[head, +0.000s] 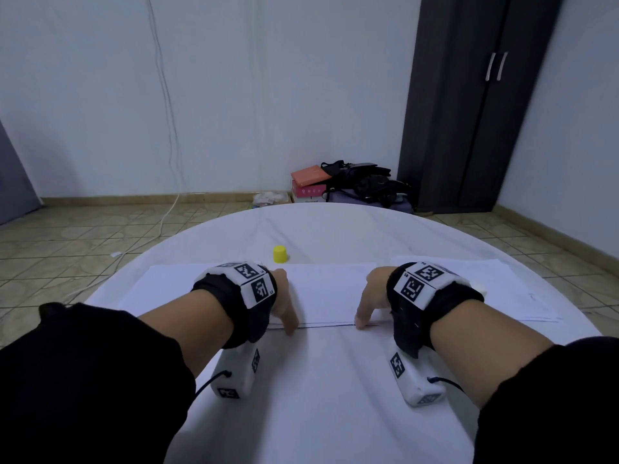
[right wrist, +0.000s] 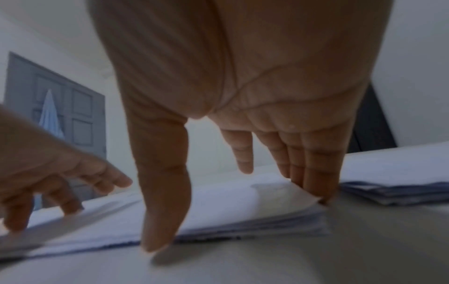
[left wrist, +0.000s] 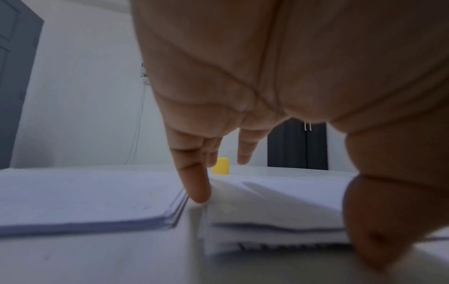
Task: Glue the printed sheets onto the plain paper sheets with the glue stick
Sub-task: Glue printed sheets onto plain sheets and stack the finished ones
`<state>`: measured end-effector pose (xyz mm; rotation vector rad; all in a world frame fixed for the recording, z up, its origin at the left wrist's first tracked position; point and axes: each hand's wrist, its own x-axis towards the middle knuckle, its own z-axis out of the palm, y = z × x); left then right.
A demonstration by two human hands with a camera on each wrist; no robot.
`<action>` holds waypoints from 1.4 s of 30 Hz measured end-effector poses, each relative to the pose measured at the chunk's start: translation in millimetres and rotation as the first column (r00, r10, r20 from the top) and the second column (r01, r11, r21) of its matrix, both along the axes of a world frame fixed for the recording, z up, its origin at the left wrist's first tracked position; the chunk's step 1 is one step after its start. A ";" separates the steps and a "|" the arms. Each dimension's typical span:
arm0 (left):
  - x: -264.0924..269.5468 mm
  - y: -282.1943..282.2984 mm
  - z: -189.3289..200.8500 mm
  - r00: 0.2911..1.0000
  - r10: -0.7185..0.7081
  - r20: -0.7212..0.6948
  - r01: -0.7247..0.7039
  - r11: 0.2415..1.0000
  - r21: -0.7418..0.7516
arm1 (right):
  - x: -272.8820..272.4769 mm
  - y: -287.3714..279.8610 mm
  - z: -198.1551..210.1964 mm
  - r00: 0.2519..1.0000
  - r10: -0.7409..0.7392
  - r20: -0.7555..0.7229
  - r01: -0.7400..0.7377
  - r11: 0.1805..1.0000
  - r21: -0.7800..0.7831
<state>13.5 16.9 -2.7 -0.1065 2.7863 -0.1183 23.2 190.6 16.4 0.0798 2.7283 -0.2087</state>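
Three low stacks of white sheets lie side by side on the table. Both hands rest on the middle stack (head: 326, 296). My left hand (head: 286, 311) has straight fingers (left wrist: 196, 192) against the stack's left edge and its thumb (left wrist: 374, 236) at the near edge. My right hand (head: 366, 306) mirrors it, with fingers (right wrist: 316, 184) at the right corner and thumb (right wrist: 160, 221) at the near edge. The top sheet (left wrist: 272, 203) bows up slightly, and dark print shows along a lower sheet's edge. A yellow glue stick (head: 280, 254) stands upright just beyond the stacks.
The left stack (head: 167, 289) and the right stack (head: 509, 289) flank the hands. A white cloth covers the round table (head: 318, 390). On the floor behind are boxes and dark bags (head: 335, 185), and a dark wardrobe (head: 469, 112) stands at the back right.
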 end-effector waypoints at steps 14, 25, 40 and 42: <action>19.5 16.1 -1.2 0.997 -0.059 -0.039 0.056 0.996 -0.070 | 29.4 -2.5 0.5 0.983 0.152 -0.102 -0.149 0.988 0.036; 59.4 97.1 13.4 0.969 -0.240 -0.057 0.240 0.971 -0.006 | 109.8 48.8 -1.1 0.944 0.308 0.120 -0.324 0.933 0.154; -28.1 173.3 12.0 0.930 -0.339 -0.138 0.355 0.928 0.112 | 42.2 172.4 4.8 0.993 0.115 -0.013 -0.108 0.956 0.272; -45.3 180.0 9.0 0.940 -0.320 -0.115 0.333 0.936 0.111 | 29.5 177.1 4.0 0.988 0.155 0.031 -0.156 0.935 0.318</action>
